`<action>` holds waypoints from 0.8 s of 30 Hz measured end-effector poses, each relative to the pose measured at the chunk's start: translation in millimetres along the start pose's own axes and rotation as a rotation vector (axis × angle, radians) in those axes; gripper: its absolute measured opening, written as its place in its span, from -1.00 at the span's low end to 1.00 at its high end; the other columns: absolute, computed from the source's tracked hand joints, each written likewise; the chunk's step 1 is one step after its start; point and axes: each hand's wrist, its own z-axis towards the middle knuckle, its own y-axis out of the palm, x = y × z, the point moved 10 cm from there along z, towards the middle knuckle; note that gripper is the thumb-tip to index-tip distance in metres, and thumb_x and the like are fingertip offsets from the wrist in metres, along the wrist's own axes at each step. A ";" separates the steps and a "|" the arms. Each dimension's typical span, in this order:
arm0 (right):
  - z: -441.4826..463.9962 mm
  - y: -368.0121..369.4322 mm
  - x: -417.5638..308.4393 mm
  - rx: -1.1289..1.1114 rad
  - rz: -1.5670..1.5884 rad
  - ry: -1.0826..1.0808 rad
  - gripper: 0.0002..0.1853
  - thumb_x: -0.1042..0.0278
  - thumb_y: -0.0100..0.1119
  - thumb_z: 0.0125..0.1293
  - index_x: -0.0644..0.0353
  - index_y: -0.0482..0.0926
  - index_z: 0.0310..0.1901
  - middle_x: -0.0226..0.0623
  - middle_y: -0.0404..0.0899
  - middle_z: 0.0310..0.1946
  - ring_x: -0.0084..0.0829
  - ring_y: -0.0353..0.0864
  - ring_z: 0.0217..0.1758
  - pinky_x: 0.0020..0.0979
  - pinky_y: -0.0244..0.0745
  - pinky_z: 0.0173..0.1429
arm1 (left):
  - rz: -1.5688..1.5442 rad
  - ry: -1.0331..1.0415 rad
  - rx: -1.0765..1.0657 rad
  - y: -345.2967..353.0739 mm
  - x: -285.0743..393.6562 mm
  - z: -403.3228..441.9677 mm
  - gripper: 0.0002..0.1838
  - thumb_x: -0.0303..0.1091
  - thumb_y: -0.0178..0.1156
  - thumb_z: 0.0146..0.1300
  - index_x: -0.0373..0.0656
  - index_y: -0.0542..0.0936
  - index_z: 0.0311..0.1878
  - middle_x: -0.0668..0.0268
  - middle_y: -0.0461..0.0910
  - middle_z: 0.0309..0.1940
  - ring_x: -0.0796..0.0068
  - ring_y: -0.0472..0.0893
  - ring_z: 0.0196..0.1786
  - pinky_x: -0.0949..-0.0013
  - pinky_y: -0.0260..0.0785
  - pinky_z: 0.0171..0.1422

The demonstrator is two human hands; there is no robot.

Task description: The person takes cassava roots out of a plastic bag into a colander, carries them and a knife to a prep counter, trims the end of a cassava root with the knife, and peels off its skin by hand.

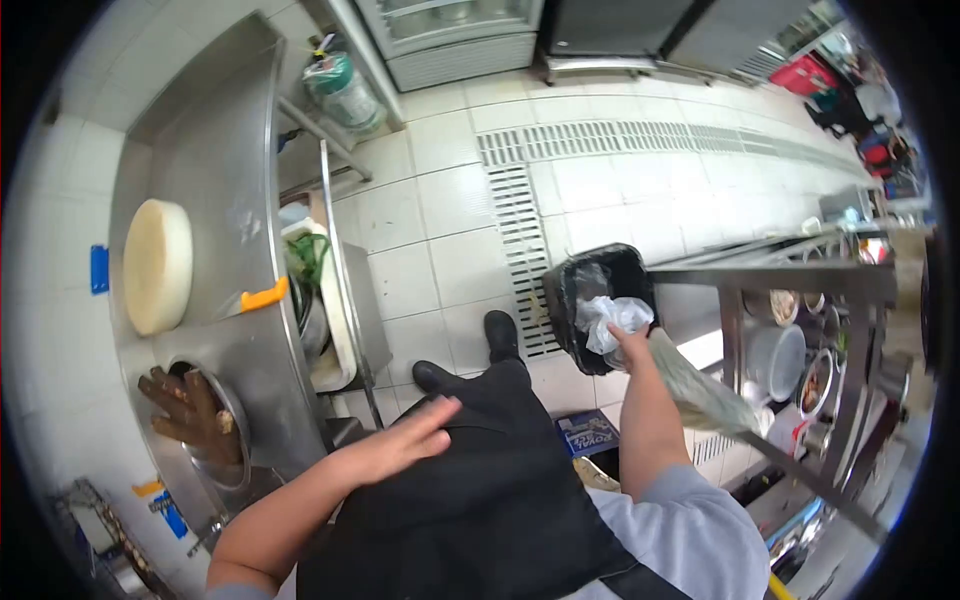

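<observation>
Head cam: I see R hand (631, 346) at 3 o'clock, pinching white bag (601, 320) at bin's (563, 315) mouth; L hand (402, 445), 7 o'clock, flat, nothing held, nr apron (450, 515).

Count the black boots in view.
2: the right boot beside the floor drain, the left boot nearer the counter. Others may be hidden at far right.
</observation>
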 end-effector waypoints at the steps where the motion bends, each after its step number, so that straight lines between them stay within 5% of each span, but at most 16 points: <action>1: 9.4 1.2 -9.1 -0.074 0.015 -0.038 0.39 0.06 0.69 -0.05 0.35 -0.16 0.63 0.23 0.23 0.52 0.04 0.28 0.58 -0.16 0.25 0.59 | -0.174 0.086 -0.094 7.7 37.7 -7.3 -0.17 0.25 -0.11 0.58 -0.15 0.06 0.67 -0.09 -0.03 0.66 0.01 -0.07 0.72 0.08 -0.19 0.75; 4: 22.1 3.0 -73.0 -0.022 -0.399 -0.517 -0.04 0.23 0.50 0.13 0.34 0.24 0.52 0.12 0.51 0.35 -0.09 0.48 0.45 -0.23 0.34 0.51 | -0.047 0.481 -0.103 2.4 137.6 -35.2 -0.20 0.14 0.00 0.58 -0.14 0.07 0.66 -0.08 0.07 0.64 -0.03 0.03 0.70 0.06 -0.14 0.73; 5: 51.4 18.4 -56.0 -0.168 -0.341 -0.425 -0.11 0.22 0.45 0.16 0.38 0.29 0.49 0.18 0.48 0.37 -0.07 0.49 0.45 -0.23 0.35 0.50 | -0.028 0.462 -0.081 2.5 142.7 -38.7 -0.22 0.14 -0.01 0.58 -0.14 0.11 0.65 -0.08 0.10 0.63 -0.03 0.06 0.69 0.06 -0.11 0.72; 6: 57.4 29.6 -66.3 -0.118 -0.376 -0.692 -0.15 0.24 0.43 0.16 0.41 0.33 0.46 0.17 0.59 0.24 -0.06 0.60 0.32 -0.20 0.45 0.40 | -0.011 0.443 -0.058 2.6 141.6 -41.7 -0.24 0.14 -0.02 0.58 -0.15 0.16 0.63 -0.07 0.13 0.62 -0.04 0.09 0.68 0.06 -0.08 0.71; 7: 64.3 44.3 -68.7 -0.178 -0.456 -0.677 -0.22 0.25 0.43 0.16 0.41 0.40 0.39 0.13 0.66 0.13 -0.03 0.65 0.23 -0.18 0.48 0.36 | 0.075 0.345 0.087 -3.7 122.6 -37.9 -0.25 0.13 -0.02 0.58 -0.20 0.20 0.61 -0.06 0.15 0.61 0.00 0.09 0.68 0.06 -0.06 0.71; 8: 61.0 60.4 -78.4 -0.222 -0.567 -0.673 -0.34 0.23 0.42 0.20 0.40 0.49 0.29 0.04 0.71 0.00 -0.10 0.75 -0.03 -0.17 0.64 0.08 | 0.150 0.242 0.218 -10.0 93.7 -34.2 -0.26 0.11 -0.01 0.59 -0.26 0.24 0.58 -0.04 0.17 0.61 0.03 0.10 0.68 0.07 -0.05 0.71; 10: 90.5 105.8 -76.1 -0.361 -0.634 -0.582 -0.45 0.21 0.41 0.24 0.36 0.55 0.19 -0.02 0.70 -0.06 -0.26 0.77 -0.24 -0.25 0.67 -0.21 | 0.069 -0.116 0.504 -39.7 23.3 -54.0 -0.27 0.14 0.03 0.55 -0.29 0.36 0.49 -0.10 0.36 0.48 -0.01 0.30 0.57 0.14 0.13 0.64; 12: 8.8 136.5 -137.4 -0.489 -0.605 -0.521 -0.51 0.21 0.40 0.27 0.33 0.58 0.15 -0.12 0.70 -0.21 -0.40 0.73 -0.39 -0.34 0.58 -0.43 | 0.536 -0.288 0.849 -55.6 -12.1 -98.4 -0.34 0.00 0.23 0.40 -0.25 0.45 0.40 -0.04 0.43 0.42 -0.04 0.38 0.49 0.01 0.21 0.57; 15: -51.1 210.9 -203.5 -0.623 -0.752 -0.803 -0.49 0.20 0.37 0.27 0.33 0.59 0.18 -0.10 0.75 -0.23 -0.33 0.76 -0.32 -0.30 0.66 -0.20 | 0.521 -0.273 1.170 -49.3 -40.5 -171.6 -0.34 -0.09 0.38 0.26 -0.20 0.49 0.37 0.00 0.43 0.42 -0.04 0.39 0.48 -0.05 0.23 0.53; 19: -212.7 289.7 -297.7 -0.748 -0.854 -1.176 -0.45 0.13 0.34 0.30 0.36 0.58 0.21 0.05 0.77 -0.13 -0.12 0.79 -0.07 -0.21 0.65 0.03 | 0.581 -0.551 1.685 -60.7 -76.4 -305.6 -0.16 -0.07 0.46 0.19 -0.14 0.36 0.49 0.04 0.34 0.49 -0.02 0.29 0.55 -0.03 0.12 0.60; 23: -362.4 349.5 -345.5 -0.853 -0.953 -1.372 -0.49 0.11 0.33 0.35 0.25 0.59 0.23 -0.01 0.75 -0.04 -0.06 0.76 0.02 -0.15 0.64 0.12 | 0.587 -0.564 1.826 -96.0 -136.4 -367.7 0.04 0.02 0.52 0.09 -0.06 0.23 0.59 0.04 0.24 0.56 -0.05 0.21 0.60 -0.04 0.05 0.65; 24: -398.5 362.4 -349.3 -0.927 -0.969 -1.389 -0.50 0.14 0.33 0.35 0.26 0.59 0.23 0.00 0.74 -0.03 -0.08 0.76 0.01 -0.17 0.64 0.12 | 0.552 -0.582 1.836 -104.7 -158.3 -371.2 -0.15 0.03 0.51 0.11 -0.06 0.44 0.44 0.06 0.49 0.37 0.02 0.41 0.46 0.02 0.16 0.57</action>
